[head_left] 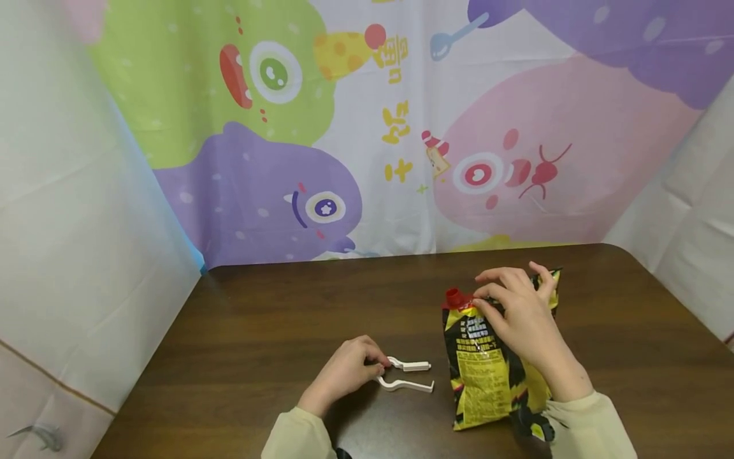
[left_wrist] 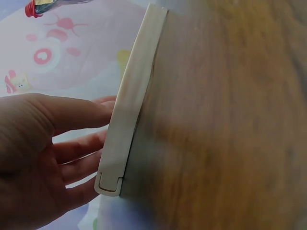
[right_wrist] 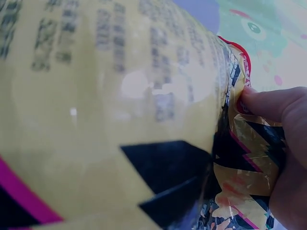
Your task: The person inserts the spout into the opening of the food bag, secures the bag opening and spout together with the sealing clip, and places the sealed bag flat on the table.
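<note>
Near the front middle of the table, my left hand (head_left: pixel 353 365) pinches a white plastic bag clip (head_left: pixel 406 386) between thumb and fingers. Its two wavy arms stand apart, with their tips toward the right. In the left wrist view the clip (left_wrist: pixel 129 91) appears as a long pale strip with a small cutout at its near end. To the right is a yellow and black snack bag (head_left: pixel 482 382) with a red spout-like piece (head_left: pixel 454 298) at its upper left corner. My right hand (head_left: pixel 524 319) grips the bag's upper edge; its thumb (right_wrist: pixel 268 103) presses beside a red-rimmed part.
The dark brown wooden table (head_left: pixel 287 306) extends left and behind both hands. At its back hangs a cloth (head_left: pixel 401 217) printed with cartoon monsters. Pale sheets (head_left: pixel 74 191) hang at the left and right sides.
</note>
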The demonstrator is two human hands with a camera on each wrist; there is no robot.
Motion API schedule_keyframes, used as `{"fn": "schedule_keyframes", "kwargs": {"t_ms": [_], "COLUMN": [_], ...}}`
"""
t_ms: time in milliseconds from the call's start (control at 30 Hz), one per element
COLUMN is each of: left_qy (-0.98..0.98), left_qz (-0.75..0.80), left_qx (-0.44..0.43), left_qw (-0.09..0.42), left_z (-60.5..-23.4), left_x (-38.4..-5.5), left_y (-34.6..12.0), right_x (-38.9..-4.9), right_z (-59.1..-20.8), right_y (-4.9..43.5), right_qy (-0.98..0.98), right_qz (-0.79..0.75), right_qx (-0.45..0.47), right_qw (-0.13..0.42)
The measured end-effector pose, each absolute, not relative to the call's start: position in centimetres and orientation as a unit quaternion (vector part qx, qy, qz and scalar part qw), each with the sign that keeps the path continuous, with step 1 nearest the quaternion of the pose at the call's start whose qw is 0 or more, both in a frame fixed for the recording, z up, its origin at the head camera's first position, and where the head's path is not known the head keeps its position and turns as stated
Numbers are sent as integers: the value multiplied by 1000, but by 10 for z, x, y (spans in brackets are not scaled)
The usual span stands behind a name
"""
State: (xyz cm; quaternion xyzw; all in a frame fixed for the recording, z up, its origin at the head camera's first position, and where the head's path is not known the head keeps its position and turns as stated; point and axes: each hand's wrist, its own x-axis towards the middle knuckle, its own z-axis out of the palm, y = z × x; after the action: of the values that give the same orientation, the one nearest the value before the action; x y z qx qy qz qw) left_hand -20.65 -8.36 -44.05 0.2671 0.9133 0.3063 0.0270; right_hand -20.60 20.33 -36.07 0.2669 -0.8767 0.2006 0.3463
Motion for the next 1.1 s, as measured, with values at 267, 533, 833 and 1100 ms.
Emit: {"fn": "schedule_keyframes", "kwargs": {"t_ms": [267, 533, 833, 1100], "left_qy": [915, 917, 903, 908], "left_qz": [311, 306, 333, 298], "left_qx": [252, 254, 265, 289], "left_qw": [37, 27, 58, 56], "left_z": [-441, -443, -438, -436], "left_x": [-207, -207, -208, -210], "left_y": [-83, -82, -98, -106], "right_x": [-206, -206, -206, -206], "right_z": [-361, -361, -363, -362], "right_y": [204, 204, 203, 204], "right_qy": [-883, -885, -886, -889], "right_qz": [195, 192, 191, 188], "right_qx": [259, 257, 258, 254], "right_qw": [338, 338, 334, 332]}}
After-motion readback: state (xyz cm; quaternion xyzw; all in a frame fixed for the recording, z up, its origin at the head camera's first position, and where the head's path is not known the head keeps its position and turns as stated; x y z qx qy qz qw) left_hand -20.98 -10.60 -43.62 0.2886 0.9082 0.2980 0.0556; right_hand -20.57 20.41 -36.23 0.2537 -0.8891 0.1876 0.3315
